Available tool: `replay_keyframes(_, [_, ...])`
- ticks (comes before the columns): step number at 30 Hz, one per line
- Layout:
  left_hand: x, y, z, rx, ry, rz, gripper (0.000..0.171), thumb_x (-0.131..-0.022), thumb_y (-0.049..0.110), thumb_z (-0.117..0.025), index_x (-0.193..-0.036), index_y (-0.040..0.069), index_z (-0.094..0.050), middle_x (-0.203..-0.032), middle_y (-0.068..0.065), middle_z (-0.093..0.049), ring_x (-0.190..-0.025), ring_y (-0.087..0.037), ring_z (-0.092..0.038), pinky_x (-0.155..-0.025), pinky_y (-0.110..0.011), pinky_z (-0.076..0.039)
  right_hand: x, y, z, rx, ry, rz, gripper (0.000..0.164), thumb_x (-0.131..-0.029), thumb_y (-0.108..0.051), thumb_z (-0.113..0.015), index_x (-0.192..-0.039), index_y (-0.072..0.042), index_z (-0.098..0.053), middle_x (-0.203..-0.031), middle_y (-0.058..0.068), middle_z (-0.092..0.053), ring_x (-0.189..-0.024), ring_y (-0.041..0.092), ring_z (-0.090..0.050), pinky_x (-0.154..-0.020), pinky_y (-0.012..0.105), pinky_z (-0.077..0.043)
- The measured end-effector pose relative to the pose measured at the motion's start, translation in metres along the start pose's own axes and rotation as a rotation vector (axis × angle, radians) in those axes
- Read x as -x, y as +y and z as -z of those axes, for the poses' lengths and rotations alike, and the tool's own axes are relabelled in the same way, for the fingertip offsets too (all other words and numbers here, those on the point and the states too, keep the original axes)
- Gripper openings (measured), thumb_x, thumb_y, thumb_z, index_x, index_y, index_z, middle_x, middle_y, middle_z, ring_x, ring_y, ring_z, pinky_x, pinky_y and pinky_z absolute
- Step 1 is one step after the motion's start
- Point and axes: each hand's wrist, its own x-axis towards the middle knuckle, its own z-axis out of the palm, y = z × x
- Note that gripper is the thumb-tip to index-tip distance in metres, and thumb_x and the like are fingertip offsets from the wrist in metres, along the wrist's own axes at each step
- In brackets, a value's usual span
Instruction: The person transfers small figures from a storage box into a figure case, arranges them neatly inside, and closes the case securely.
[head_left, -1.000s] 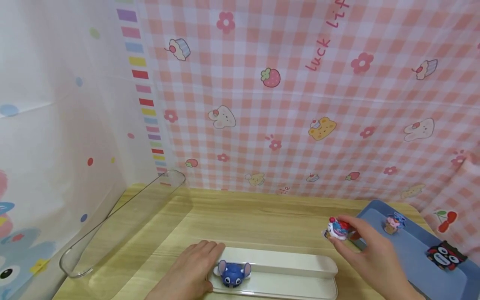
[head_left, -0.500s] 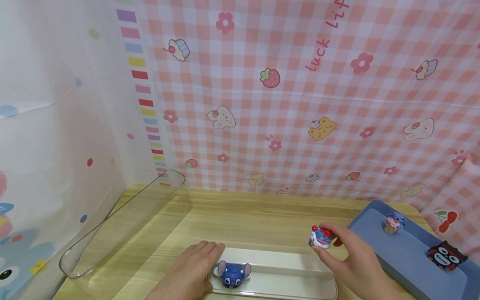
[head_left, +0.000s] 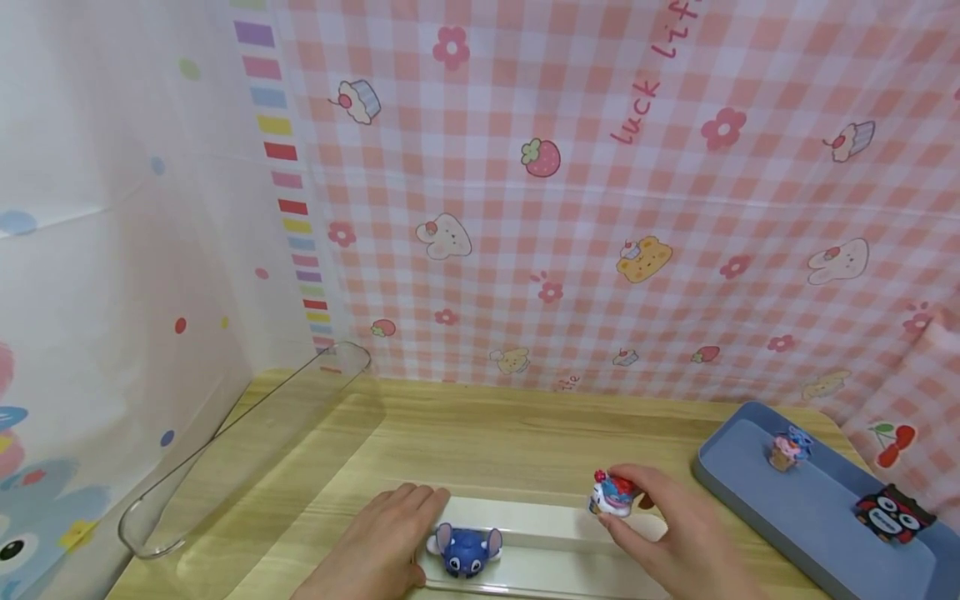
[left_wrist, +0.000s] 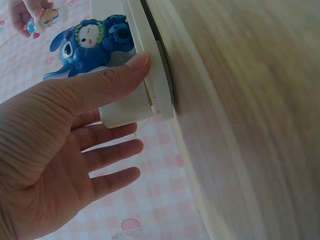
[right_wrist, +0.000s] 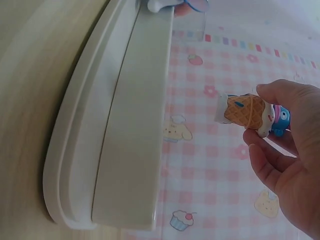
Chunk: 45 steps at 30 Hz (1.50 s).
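A white stepped display base (head_left: 555, 562) lies on the wooden table. At its left end stands a blue big-eared figurine (head_left: 465, 551), which the left wrist view shows with a small pale face on its front. My left hand (head_left: 382, 542) holds that end, thumb (left_wrist: 107, 85) at the front edge and fingers toward the back. Above the base's right part, my right hand (head_left: 671, 529) pinches an ice-cream-cone figurine (head_left: 612, 494) between thumb and fingers. Its waffle cone (right_wrist: 245, 111) shows in the right wrist view, apart from the base.
A blue-grey tray (head_left: 780, 521) at right bears another ice-cream-cone figurine (head_left: 790, 448) and a dark owl-like figure (head_left: 894, 512). On the left, a clear long cover (head_left: 255, 467) lies on the table (head_left: 525, 433). A pink checked cloth (head_left: 570, 208) hangs behind.
My right hand has carried the ice-cream-cone figurine leftward and slightly down, from beside the tray to above the base. My left hand and the blue figurine have stayed in place.
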Motion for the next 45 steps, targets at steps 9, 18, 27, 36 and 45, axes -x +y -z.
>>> replay_keyframes(9, [0.0, -0.001, -0.001, 0.001, 0.011, -0.012, 0.084, -0.066, 0.011, -0.095, -0.141, 0.005, -0.057, -0.129, -0.009, -0.066, -0.12, -0.03, -0.061, -0.103, -0.054, -0.051, 0.003, -0.011, -0.013, -0.006, -0.034, -0.017, 0.045, -0.085, -0.027, -0.09, -0.123, -0.017, -0.069, -0.11, -0.008, -0.072, -0.083, 0.0, -0.062, -0.074, 0.012, -0.052])
replay_keyframes(18, [0.001, -0.002, -0.002, -0.005, 0.015, -0.014, 0.084, -0.066, 0.013, -0.096, -0.14, 0.005, -0.057, -0.128, -0.009, -0.066, -0.119, -0.029, -0.061, -0.102, -0.054, -0.052, 0.005, -0.021, -0.027, 0.051, -0.102, -0.058, 0.054, -0.074, -0.025, -0.097, -0.12, -0.018, -0.071, -0.108, -0.011, -0.073, -0.086, 0.001, -0.065, -0.072, 0.021, -0.058])
replay_keyframes(27, [0.001, -0.003, -0.002, 0.0, 0.024, -0.023, 0.084, -0.066, 0.012, -0.096, -0.14, 0.005, -0.057, -0.128, -0.009, -0.066, -0.119, -0.03, -0.061, -0.103, -0.055, -0.052, 0.008, -0.027, -0.039, 0.033, -0.134, -0.031, 0.053, -0.074, -0.025, -0.096, -0.12, -0.017, -0.07, -0.105, -0.012, -0.072, -0.089, 0.002, -0.066, -0.073, 0.024, -0.059])
replay_keyframes(36, [0.0, -0.002, -0.001, 0.001, 0.017, -0.019, 0.084, -0.066, 0.012, -0.096, -0.14, 0.005, -0.057, -0.128, -0.009, -0.066, -0.12, -0.03, -0.061, -0.103, -0.054, -0.051, 0.013, -0.028, -0.048, 0.033, -0.209, -0.057, 0.047, -0.082, -0.035, -0.09, -0.121, -0.018, -0.07, -0.105, -0.014, -0.071, -0.088, 0.0, -0.065, -0.074, 0.028, -0.061])
replay_keyframes(45, [0.001, -0.002, -0.002, -0.011, 0.032, -0.028, 0.083, -0.065, 0.013, -0.096, -0.138, 0.006, -0.057, -0.126, -0.007, -0.066, -0.117, -0.028, -0.062, -0.101, -0.054, -0.053, 0.019, -0.021, -0.062, 0.037, -0.151, 0.066, 0.05, -0.082, -0.035, -0.091, -0.121, -0.016, -0.068, -0.104, -0.013, -0.072, -0.091, 0.002, -0.068, -0.08, 0.02, -0.058])
